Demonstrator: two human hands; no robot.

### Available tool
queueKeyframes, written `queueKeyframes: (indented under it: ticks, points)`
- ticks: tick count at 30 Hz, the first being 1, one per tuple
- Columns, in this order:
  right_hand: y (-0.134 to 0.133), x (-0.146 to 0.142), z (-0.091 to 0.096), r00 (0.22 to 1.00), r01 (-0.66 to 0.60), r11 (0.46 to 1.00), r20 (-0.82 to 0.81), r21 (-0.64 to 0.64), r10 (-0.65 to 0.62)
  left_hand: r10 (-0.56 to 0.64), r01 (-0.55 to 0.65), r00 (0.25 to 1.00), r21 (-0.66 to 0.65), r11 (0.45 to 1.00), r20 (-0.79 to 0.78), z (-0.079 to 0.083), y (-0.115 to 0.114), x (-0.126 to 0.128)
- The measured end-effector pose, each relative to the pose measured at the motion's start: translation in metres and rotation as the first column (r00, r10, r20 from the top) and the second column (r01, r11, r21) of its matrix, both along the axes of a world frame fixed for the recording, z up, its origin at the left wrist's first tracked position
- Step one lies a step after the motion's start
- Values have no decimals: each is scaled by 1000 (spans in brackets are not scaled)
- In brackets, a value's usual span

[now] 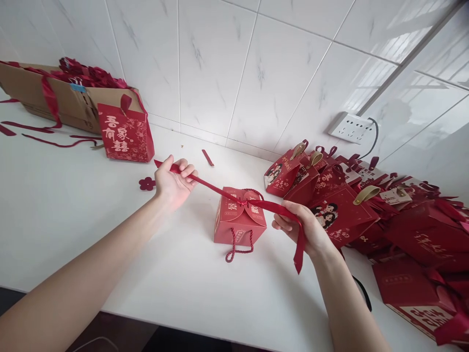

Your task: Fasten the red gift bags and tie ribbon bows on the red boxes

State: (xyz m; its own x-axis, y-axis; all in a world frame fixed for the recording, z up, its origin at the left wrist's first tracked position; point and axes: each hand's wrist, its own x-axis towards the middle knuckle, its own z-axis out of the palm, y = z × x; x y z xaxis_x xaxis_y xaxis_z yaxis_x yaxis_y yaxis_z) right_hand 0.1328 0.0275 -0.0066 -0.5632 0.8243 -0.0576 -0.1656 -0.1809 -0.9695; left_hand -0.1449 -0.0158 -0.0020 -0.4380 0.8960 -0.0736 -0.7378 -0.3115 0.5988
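Note:
A small red gift box (240, 234) with rope handles stands upright on the white table (176, 278). From the knot at the middle of its lid, a red ribbon (211, 186) stretches out taut to both sides. My left hand (174, 181) grips one end, up and left of the box. On the right, my right hand (302, 225) is closed around the other end, whose loose tail hangs below the fingers. Near my left wrist lies a dark red felt flower (147, 184).
Many finished-looking red boxes (344, 210) crowd the right side. At the back left, a cardboard box (69, 105) holds ribbons, with a red box (126, 134) before it. A ribbon scrap (207, 157) lies near the tiled wall, which carries a power strip (350, 128).

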Motion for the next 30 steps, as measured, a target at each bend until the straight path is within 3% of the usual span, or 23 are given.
queueKeyframes:
  ticks: [4, 7, 10, 14, 15, 16, 18, 19, 20, 22, 23, 24, 27, 30]
  points:
    - [0, 0, -2, 999, -25, 1000, -34, 11, 25, -47, 42, 997, 92, 995, 62, 6, -5, -2]
    - [-2, 1, 2, 994, -51, 999, -95, -6, 51, -277, 276, 961, 128, 953, -9, 13, -15, -2]
    - [-4, 5, 4, 974, -161, 987, -163, 7, 160, -500, 524, 839, 70, 849, -215, 12, -21, -1]
    - [-5, 10, 2, 934, -323, 935, -110, 144, 340, -605, 685, 640, -5, 728, -473, 8, -22, 1]
    - [-5, 10, 1, 938, -318, 935, -90, 158, 334, -593, 681, 619, -23, 732, -515, 9, -21, 3]
    - [-5, 9, 0, 947, -298, 941, -71, 162, 313, -547, 639, 629, -32, 768, -552, 9, -20, 7]
    - [-6, 6, 1, 966, -253, 955, -15, 153, 259, -349, 445, 647, -35, 895, -678, 8, -19, 18]
    - [-7, 4, 1, 971, -240, 960, 35, 142, 238, -214, 318, 597, -17, 948, -773, 7, -19, 25]
    - [-9, 2, 3, 970, -234, 963, 92, 132, 223, -94, 216, 469, 11, 976, -878, 4, -19, 32]
    - [-14, -2, 7, 954, -250, 962, 200, 114, 224, 81, 136, 168, 105, 985, -982, -2, -21, 46]
    - [-19, -3, 10, 940, -276, 955, 238, 109, 244, 136, 140, 58, 143, 980, -989, -6, -22, 52]
    - [-24, -5, 13, 926, -314, 943, 254, 109, 279, 178, 161, -7, 175, 971, -984, -8, -24, 56]
    - [-43, -9, 22, 874, -466, 881, 200, 89, 442, 236, 254, -87, 207, 945, -968, -12, -28, 63]
    - [-57, -13, 25, 736, -663, 749, 171, -16, 655, 241, 293, -99, 203, 934, -966, -11, -29, 66]
